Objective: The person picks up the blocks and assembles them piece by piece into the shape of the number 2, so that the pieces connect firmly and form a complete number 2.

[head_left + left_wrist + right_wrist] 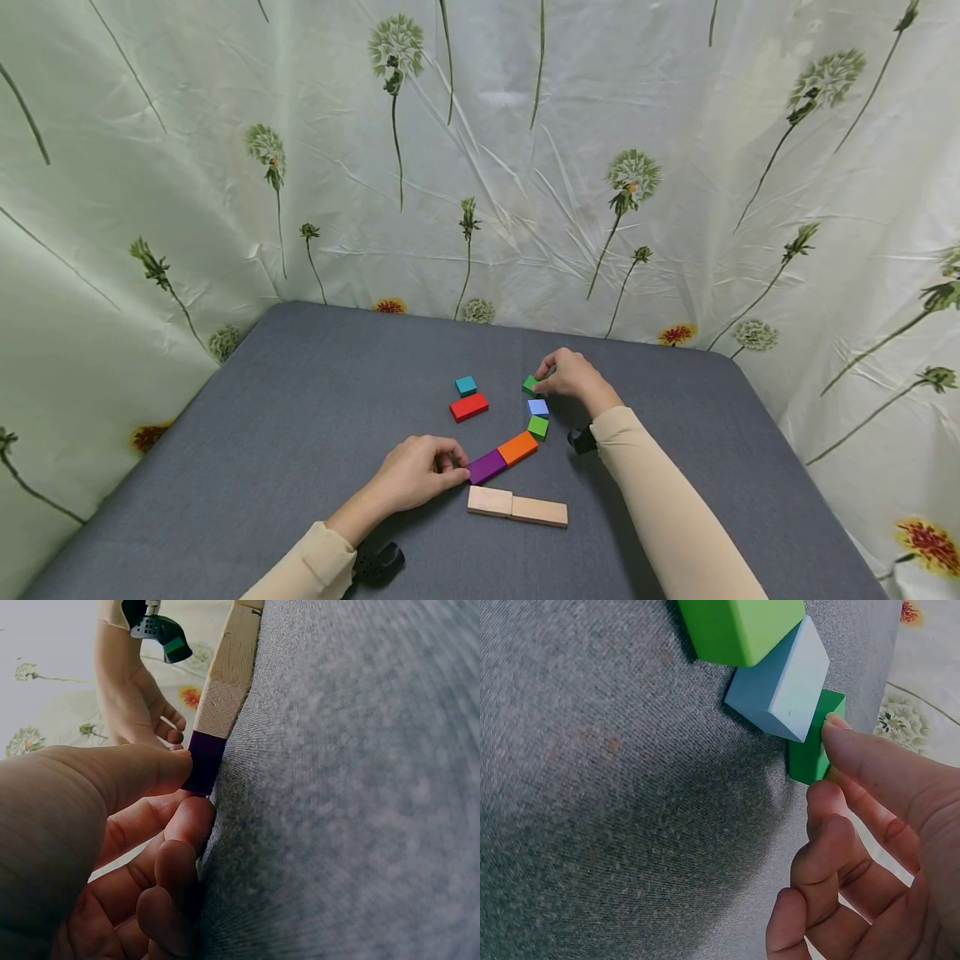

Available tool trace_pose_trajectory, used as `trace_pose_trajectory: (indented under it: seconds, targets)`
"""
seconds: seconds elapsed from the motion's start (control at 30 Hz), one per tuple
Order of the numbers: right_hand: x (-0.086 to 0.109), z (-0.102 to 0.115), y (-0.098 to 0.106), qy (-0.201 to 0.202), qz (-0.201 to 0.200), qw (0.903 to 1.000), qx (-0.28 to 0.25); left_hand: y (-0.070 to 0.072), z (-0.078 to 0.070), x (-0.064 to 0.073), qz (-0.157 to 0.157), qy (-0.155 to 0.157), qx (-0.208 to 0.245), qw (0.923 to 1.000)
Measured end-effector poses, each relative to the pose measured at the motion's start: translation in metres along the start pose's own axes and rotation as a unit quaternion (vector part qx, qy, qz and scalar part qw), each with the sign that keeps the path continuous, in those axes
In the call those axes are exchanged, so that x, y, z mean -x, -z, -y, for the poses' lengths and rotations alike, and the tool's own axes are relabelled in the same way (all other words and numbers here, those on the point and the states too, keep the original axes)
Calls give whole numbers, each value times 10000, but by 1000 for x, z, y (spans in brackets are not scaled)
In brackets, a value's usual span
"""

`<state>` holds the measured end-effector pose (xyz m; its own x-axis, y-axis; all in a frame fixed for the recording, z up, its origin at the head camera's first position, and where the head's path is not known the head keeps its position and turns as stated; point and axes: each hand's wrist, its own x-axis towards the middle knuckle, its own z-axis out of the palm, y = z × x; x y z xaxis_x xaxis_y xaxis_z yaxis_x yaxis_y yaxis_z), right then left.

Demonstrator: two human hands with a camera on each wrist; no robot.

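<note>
My left hand point(416, 473) pinches the near left end of a flat purple block point(488, 467) between thumb and fingers; in the left wrist view the purple block point(204, 761) is low against the cloth. An orange block point(518, 448) lies end to end with it. From there a light green block point(537, 427) and a light blue block point(537, 407) continue the line away from me. At its far end my right hand point(573, 375) pinches a darker green block point(810, 754) close beside the light blue block point(780, 682).
Left of the line lie a red block point(469, 407) and a teal block point(466, 386). Two plain wooden blocks point(539, 511) lie end to end nearer me. The grey cloth-covered table point(337, 375) meets a flowered curtain point(525, 208) behind.
</note>
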<state>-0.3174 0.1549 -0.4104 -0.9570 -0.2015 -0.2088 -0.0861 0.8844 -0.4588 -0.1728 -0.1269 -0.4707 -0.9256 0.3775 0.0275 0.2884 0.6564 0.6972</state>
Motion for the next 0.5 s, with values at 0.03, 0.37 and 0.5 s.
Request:
trace_pose_trajectory:
  seconds: [0.03, 0.37, 0.5]
  targets:
    - [0, 0, 0, 9, -9, 10000, 4, 0, 0, 0, 4, -1, -4, 10000]
    - [1, 0, -2, -6, -25, 10000, -73, 1, -1, 1, 13, -63, 38, 10000]
    - [1, 0, -3, -4, 12, 9999, -138, 1, -1, 0, 12, -71, 51, 10000]
